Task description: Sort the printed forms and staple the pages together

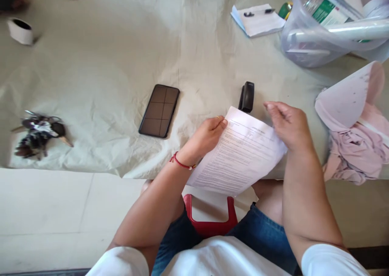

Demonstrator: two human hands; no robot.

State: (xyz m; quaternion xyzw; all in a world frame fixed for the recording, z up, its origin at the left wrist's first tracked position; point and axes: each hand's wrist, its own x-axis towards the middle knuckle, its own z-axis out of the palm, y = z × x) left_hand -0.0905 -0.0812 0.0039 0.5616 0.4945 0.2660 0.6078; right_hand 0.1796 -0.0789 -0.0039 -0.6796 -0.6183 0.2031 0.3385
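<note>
Behind the printed sheet [240, 154], stapler [246, 96] half hidden, left hand [206, 136] and right hand [287, 124] pinching the sheet's top corners, print unreadable.

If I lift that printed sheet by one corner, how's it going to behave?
Probably floppy: the printed sheet already bends between the left hand and right hand. Likely very light, since both hands hold it only at its top edge. It may crease easily.
</note>
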